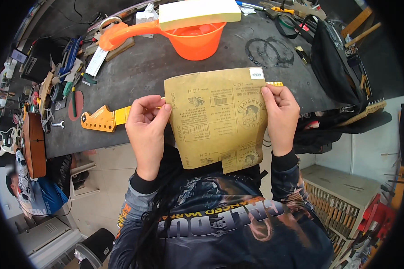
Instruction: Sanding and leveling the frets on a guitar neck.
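Brown sheet (217,121) by dark workbench (139,67), tiled floor (112,175) below

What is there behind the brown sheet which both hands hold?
A guitar neck: its headstock shows at left, and a short yellow piece at right, probably its other end. The sheet covers the part between, so that cannot be seen.

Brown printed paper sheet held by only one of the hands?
No, the left hand pinches one side edge of the brown printed paper sheet and the right hand the other.
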A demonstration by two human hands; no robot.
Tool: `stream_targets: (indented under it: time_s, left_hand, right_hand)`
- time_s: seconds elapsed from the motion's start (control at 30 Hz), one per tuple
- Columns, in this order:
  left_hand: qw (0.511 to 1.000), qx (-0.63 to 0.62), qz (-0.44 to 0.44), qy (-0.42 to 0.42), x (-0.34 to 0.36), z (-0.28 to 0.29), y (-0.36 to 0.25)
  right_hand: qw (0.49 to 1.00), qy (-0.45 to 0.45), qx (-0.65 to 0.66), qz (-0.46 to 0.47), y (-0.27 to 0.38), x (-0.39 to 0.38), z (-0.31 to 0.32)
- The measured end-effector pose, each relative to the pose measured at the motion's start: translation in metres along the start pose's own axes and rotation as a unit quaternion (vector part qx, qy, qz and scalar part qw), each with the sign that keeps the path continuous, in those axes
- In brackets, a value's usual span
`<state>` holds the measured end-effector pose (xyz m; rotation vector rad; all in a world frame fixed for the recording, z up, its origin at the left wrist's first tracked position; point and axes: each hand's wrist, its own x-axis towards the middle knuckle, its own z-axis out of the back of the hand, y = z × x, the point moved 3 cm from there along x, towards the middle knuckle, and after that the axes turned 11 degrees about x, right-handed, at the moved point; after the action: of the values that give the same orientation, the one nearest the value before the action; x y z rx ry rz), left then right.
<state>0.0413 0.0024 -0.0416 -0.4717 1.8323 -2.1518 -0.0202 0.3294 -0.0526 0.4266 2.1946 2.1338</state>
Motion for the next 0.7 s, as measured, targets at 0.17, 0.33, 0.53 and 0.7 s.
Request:
stream_targets:
  time_s: [0.17, 0.33, 0.53, 0.7]
  left_hand:
    - [1.000, 0.003, -0.002, 0.011, 0.0009, 0.0001, 0.0033]
    - [1.000, 0.018, -0.024, -0.002, 0.0013, 0.0000, 0.0037]
    - [0.999, 0.032, -0.024, -0.012, 0.0029, 0.0014, 0.0036]
    - [0.999, 0.033, -0.020, -0.012, 0.0033, -0.0010, 0.0034]
  right_hand:
    - [1.000, 0.001, -0.007, -0.012, -0.0021, -0.0014, 0.0021]
    - [1.000, 0.005, -0.003, -0.002, -0.0004, -0.0023, 0.0009]
    - [1.000, 0.010, -0.001, -0.005, 0.0010, -0.0007, 0.0013]
    - [1.000, 0.014, -0.005, -0.012, 0.0008, 0.0030, 0.0027]
